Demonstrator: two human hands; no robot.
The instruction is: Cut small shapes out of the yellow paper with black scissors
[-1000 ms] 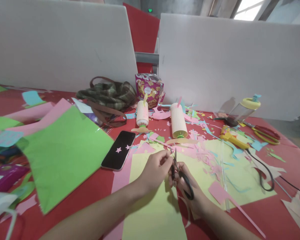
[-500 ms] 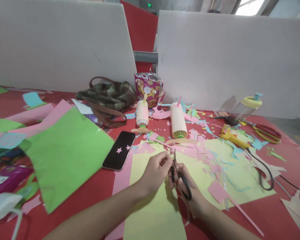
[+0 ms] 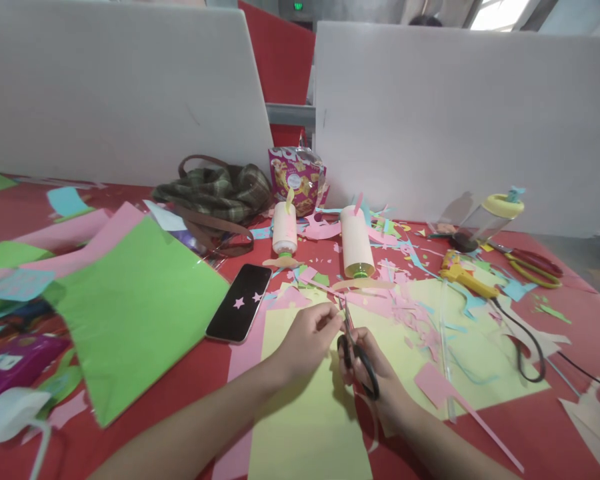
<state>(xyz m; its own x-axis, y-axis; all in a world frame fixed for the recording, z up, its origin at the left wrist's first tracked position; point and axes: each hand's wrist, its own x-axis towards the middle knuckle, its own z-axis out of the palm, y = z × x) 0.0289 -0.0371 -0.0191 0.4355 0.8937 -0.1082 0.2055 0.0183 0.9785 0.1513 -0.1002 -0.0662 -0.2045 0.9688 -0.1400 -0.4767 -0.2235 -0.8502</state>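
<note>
the black-handled scissors (image 3: 349,329) sit in the right hand (image 3: 373,370), fingers through the loops, above a yellow sheet (image 3: 305,427) on the red counter (image 3: 180,377). the left hand (image 3: 307,337) curls beside the blades; whether it grips anything cannot be told. left of the sheet lies a phone (image 3: 235,320) bearing two pink stars; beyond stand two paper-wrapped bottles (image 3: 357,243), with a yellow glue gun (image 3: 470,278) to the right.
</note>
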